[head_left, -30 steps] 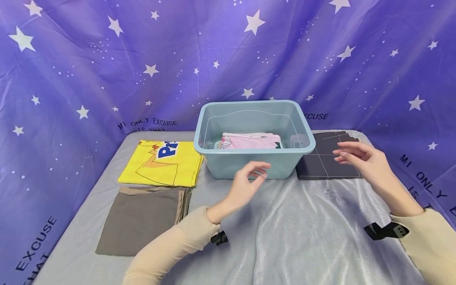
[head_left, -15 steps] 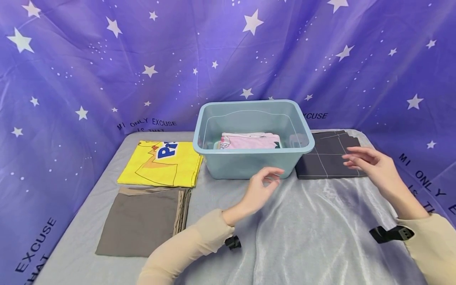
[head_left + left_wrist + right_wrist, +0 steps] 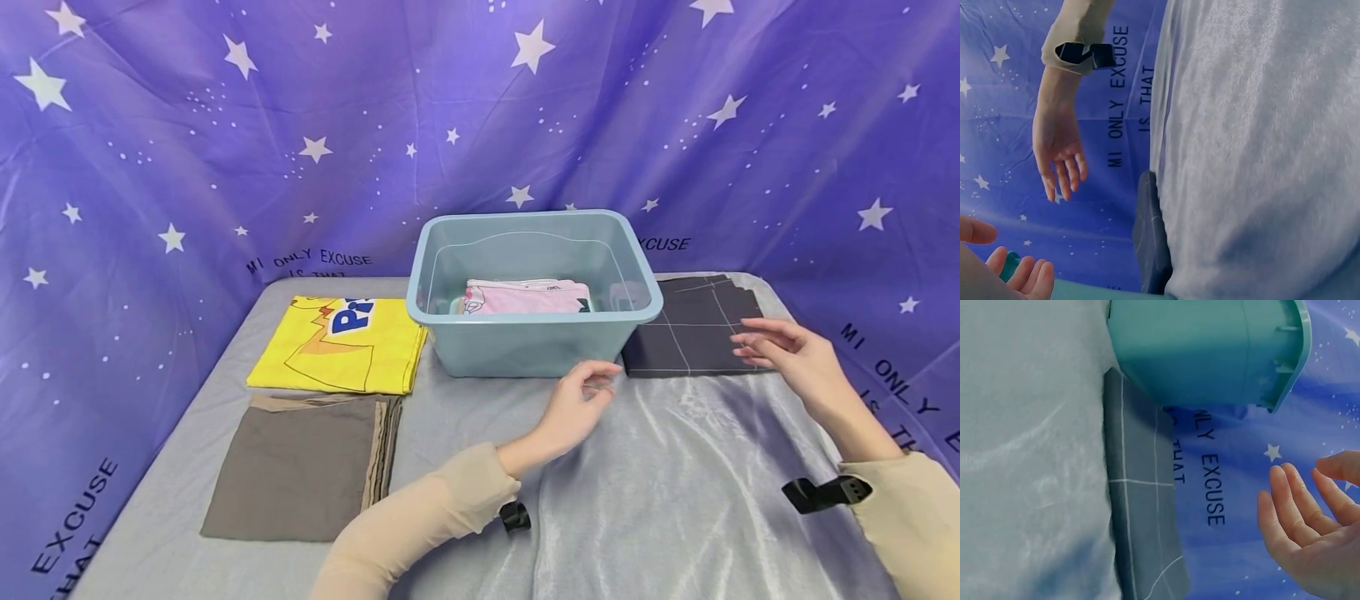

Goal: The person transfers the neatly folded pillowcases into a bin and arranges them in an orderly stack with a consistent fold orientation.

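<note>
My left hand [image 3: 573, 410] hovers in front of the right end of a blue-green plastic bin [image 3: 525, 346], fingers loosely bent and holding nothing. In the bin lies a folded pink cloth [image 3: 528, 298]. My right hand [image 3: 802, 362] hangs over the right edge of a folded dark grey cloth [image 3: 682, 333] with white lines, its fingers relaxed and nothing in them. In the right wrist view that dark cloth [image 3: 1141, 506] lies flat beside the bin [image 3: 1197, 350], with the right hand [image 3: 1316, 531] raised above. The left wrist view shows both the left hand [image 3: 1016, 269] and the right hand [image 3: 1059, 137].
A folded yellow cloth [image 3: 337, 350] with blue letters lies left of the bin. In front of it is a folded grey-brown cloth [image 3: 300, 467]. The table has a shiny grey cover [image 3: 637, 517]. A purple curtain [image 3: 375, 108] with white stars hangs behind and at the sides.
My left hand has moved right along the bin's front and slightly nearer. The right hand has shifted a little right and nearer over the dark cloth. The cloths and bin stayed put.
</note>
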A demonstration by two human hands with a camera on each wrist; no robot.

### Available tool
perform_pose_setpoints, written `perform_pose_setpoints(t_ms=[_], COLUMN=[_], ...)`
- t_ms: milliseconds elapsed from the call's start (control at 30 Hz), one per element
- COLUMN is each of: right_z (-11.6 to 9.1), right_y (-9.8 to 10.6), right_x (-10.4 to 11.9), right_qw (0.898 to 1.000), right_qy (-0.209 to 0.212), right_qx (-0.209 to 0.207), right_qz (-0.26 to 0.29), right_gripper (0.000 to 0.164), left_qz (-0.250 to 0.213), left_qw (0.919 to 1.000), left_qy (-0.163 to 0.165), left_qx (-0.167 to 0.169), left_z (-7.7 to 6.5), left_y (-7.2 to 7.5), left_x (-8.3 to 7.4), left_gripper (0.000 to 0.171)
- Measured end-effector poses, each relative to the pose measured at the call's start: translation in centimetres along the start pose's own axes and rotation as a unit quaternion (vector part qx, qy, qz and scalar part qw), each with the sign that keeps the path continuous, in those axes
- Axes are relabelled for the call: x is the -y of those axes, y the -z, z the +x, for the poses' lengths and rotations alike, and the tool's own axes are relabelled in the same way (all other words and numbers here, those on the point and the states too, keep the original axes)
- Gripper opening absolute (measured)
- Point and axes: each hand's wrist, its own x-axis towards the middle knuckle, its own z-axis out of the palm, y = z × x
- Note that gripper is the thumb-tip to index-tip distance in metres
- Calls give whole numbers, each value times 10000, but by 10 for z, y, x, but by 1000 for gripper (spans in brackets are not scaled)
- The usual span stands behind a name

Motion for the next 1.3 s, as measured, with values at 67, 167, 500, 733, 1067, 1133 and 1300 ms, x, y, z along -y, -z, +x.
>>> perform_pose_setpoints(t_ms=[67,167,500,733,1067,1133,1300], right_z=[1,3,5,10,19,20,24], right_y=[16,41,71,76,81,82,88], right_x=[-16,-47,-79,-79,-81,-81,-81], right_qw=[9998,9993,9920,9851,9692,9676,9649], right_qy=[-122,-201,-676,-983,-1188,-1276,-1500], right_qx=[111,-107,-706,-854,-942,-944,-1004], right_qz=[117,-312,-794,-1122,-1942,-1962,-1908], right_gripper=[33,37,42,33,22,21,15], left_qz=[19,-32,-154,-27,92,131,190], left_qw=[10000,9998,9963,9916,9843,9822,9766], left_qy=[48,170,840,1294,1763,1873,2100], left_qx=[-23,-26,61,15,-19,-98,-414], left_z=[1,1,12,20,29,30,35], left_y=[-5,-10,-33,-52,-64,-66,-71], left_x=[1,-5,15,27,38,40,46], left_gripper=[28,28,31,33,39,40,40])
